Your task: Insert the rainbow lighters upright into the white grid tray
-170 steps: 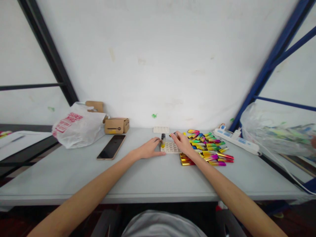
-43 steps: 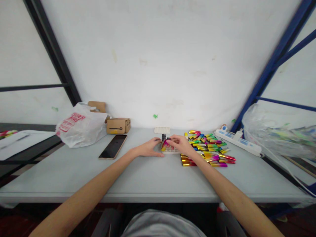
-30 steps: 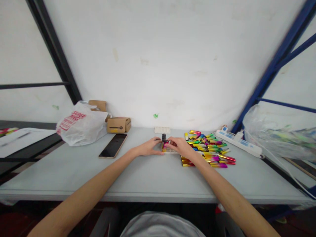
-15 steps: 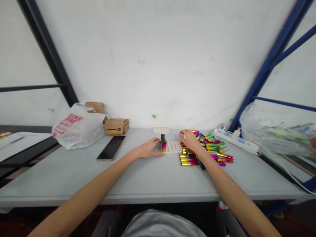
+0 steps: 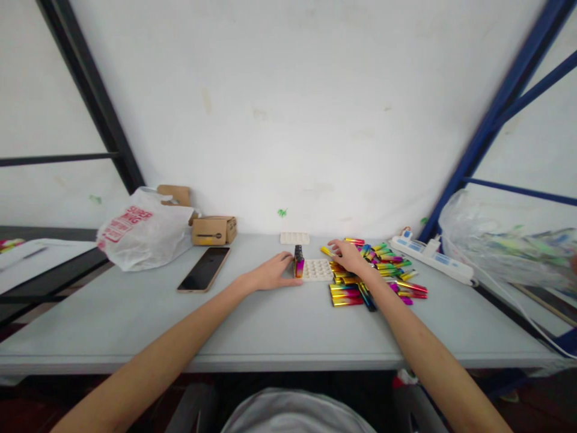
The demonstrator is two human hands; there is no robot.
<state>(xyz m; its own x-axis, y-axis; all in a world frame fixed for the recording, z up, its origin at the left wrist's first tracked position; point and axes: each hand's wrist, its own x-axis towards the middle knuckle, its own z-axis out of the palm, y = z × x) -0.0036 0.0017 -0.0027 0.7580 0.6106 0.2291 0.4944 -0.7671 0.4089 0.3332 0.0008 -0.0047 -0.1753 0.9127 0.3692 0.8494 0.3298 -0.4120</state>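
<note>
A white tray point(image 5: 317, 270) with round holes lies on the grey table point(image 5: 270, 325). At its left end stand two lighters point(image 5: 298, 264), rainbow-coloured with black tops. My left hand point(image 5: 273, 273) rests curled against the tray's left edge beside them. A pile of shiny rainbow lighters point(image 5: 383, 270) lies right of the tray. My right hand point(image 5: 347, 255) is over the pile's near-left part, fingers pinched on a yellow lighter point(image 5: 327, 251) that points left toward the tray.
A second white tray point(image 5: 294, 238) lies by the wall. A phone point(image 5: 204, 269), a cardboard box point(image 5: 213, 230) and a white plastic bag point(image 5: 144, 234) sit to the left. A power strip point(image 5: 433, 257) and a clear bag point(image 5: 509, 246) are on the right.
My right hand set a rainbow lighter upright in the tray, reached right to the pile, and now holds a yellow lighter. The left hand stayed at the tray.
</note>
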